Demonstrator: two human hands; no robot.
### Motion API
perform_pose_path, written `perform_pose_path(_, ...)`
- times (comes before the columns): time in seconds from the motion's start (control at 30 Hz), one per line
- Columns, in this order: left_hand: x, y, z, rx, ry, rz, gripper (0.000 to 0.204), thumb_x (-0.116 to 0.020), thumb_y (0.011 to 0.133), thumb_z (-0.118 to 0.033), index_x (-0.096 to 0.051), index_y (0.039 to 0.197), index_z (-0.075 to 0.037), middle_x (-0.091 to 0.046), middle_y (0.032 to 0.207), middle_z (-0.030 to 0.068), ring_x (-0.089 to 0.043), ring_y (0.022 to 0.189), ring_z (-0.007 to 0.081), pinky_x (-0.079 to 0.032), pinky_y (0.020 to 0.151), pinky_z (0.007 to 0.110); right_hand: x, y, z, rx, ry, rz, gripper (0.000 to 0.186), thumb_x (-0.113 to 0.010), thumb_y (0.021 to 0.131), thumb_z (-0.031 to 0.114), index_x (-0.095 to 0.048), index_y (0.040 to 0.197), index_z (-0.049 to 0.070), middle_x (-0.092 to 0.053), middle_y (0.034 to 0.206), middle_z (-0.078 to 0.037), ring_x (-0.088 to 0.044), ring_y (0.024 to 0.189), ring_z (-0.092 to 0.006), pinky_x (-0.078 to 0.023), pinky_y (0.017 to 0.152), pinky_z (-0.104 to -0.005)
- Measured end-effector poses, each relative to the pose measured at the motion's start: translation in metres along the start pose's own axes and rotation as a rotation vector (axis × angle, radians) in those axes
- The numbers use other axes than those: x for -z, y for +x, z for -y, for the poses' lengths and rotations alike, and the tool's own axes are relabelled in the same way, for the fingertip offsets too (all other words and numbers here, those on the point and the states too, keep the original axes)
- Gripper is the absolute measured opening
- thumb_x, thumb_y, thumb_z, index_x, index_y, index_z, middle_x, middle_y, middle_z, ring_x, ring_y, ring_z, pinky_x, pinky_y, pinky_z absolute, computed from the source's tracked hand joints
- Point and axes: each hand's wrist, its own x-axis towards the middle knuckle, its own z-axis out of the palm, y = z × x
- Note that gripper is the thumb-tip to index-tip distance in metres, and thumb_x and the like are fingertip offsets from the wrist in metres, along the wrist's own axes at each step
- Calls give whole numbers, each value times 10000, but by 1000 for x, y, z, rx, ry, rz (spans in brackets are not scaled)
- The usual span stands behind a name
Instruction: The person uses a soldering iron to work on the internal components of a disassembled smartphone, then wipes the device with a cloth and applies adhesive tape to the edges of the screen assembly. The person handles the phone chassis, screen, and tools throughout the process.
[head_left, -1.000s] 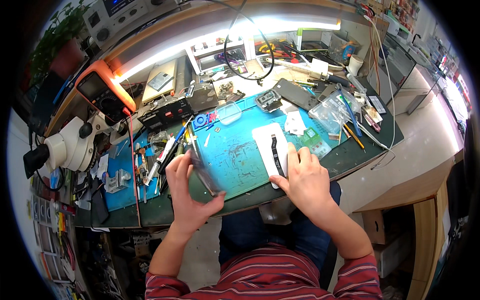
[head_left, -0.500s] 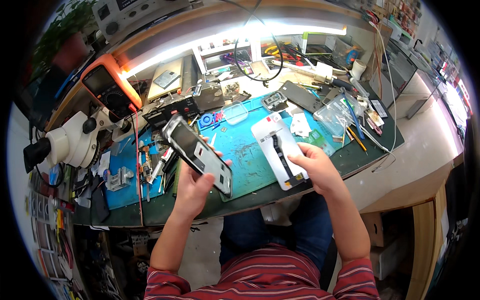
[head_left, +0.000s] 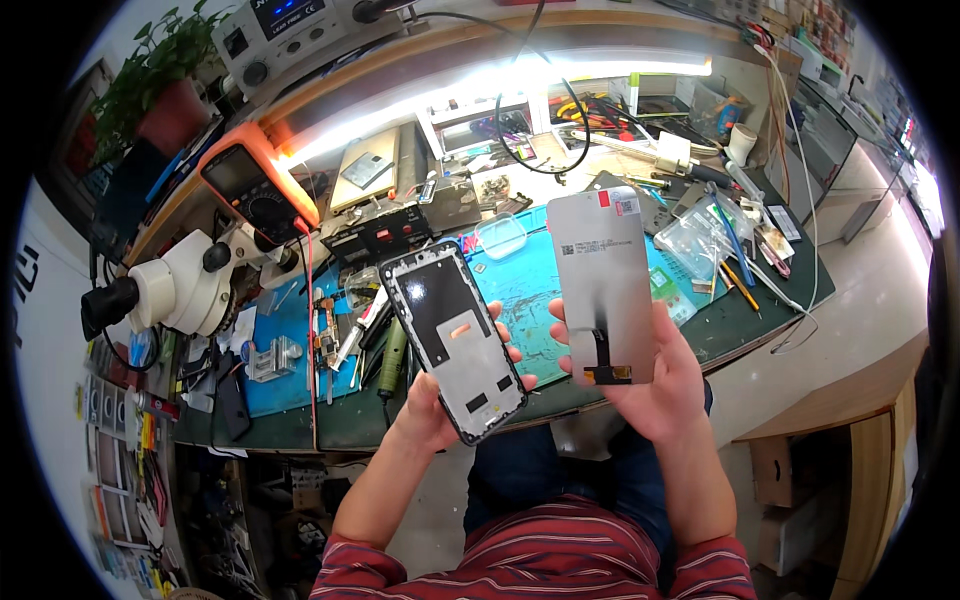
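Note:
My left hand [head_left: 432, 410] is closed round the edges of a phone frame [head_left: 485, 372], a black-rimmed shell with a dark upper area and a grey metal lower part, tilted with its inner side showing. In my right hand [head_left: 668, 385] is a phone screen [head_left: 605, 268], its pale grey back facing me. A red tab and a small white label mark the screen's top, and a black flex cable [head_left: 602, 350] lies near its bottom. The two parts are held side by side, apart, above the front of a blue work mat [head_left: 535, 290].
At the left stand a white microscope [head_left: 170, 280] and an orange multimeter [head_left: 260, 190]. A green-handled tool [head_left: 393, 360] lies left of the phone frame. Plastic packaging [head_left: 690, 240], a blue pen-like tool [head_left: 735, 240] and tweezers lie right. A black cable loop [head_left: 545, 172] hangs over the back.
The phone frame has turned to show its inner side more fully. The screen has been raised and turned more upright, with my fingers now gripping both its sides. The view has shifted slightly.

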Motion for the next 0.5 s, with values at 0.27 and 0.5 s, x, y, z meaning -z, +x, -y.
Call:
perform_pose_path(0.27, -14, 0, 7, -66, 22, -54, 1212, -937, 761, -500, -226, 1649, -84, -520, 1440, 92, -537, 1382, 278, -452, 1192, 574, 3, -13, -26, 264, -568, 42, 746, -681, 1025, 146, -288, 1647, 24, -420, 1594, -144, -476, 1415, -245, -414, 1157, -425)
perform_pose_path(0.5, 1, -4, 19, -97, 273, 3, 1080, -907, 820, -435, -281, 1654, -152, -431, 1588, 131, -476, 1453, 349, -388, 1215, 571, -6, -10, -31, 508, -973, 98, 811, -864, 867, 118, -461, 1563, 17, -459, 1506, -174, -598, 1264, -272, -569, 998, -406)
